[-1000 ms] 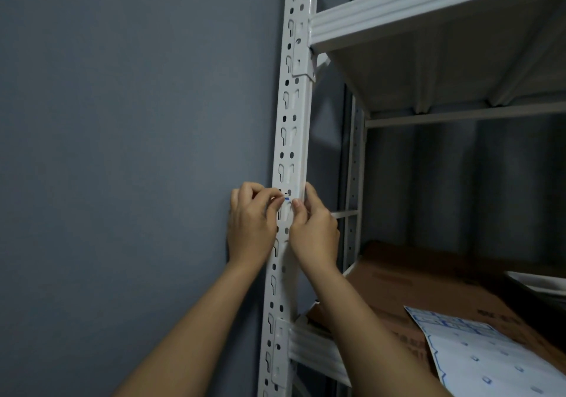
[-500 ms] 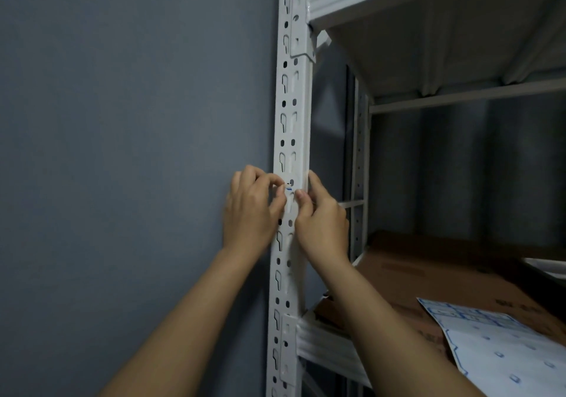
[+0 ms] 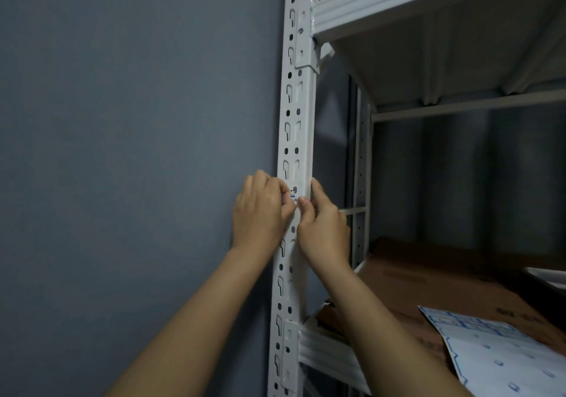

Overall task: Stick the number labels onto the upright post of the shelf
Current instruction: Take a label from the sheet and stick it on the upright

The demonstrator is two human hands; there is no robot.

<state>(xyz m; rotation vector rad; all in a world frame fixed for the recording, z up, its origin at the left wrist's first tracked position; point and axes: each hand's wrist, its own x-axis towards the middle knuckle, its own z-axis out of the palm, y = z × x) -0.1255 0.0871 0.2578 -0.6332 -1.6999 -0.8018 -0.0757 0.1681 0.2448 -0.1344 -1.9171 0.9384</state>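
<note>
Pressing a label onto the post
Both hands, left hand [image 3: 260,213] and right hand [image 3: 323,228], pinch a small blue-edged white label [image 3: 293,196] against the white perforated steel post [image 3: 295,139]; next, probably smoothing it flat.

A flat grey-blue wall [image 3: 122,121] is seen across the left half of the view, evenly and dimly lit. To its right a white metal shelf unit is set against it; the underside of an upper shelf [image 3: 444,47] is shown, with a thin rear crossbar [image 3: 459,107] below. The space behind is left in deep shadow. A brown cardboard box [image 3: 435,280] is laid flat on the lower shelf (its printing is too blurred to be read).
</note>
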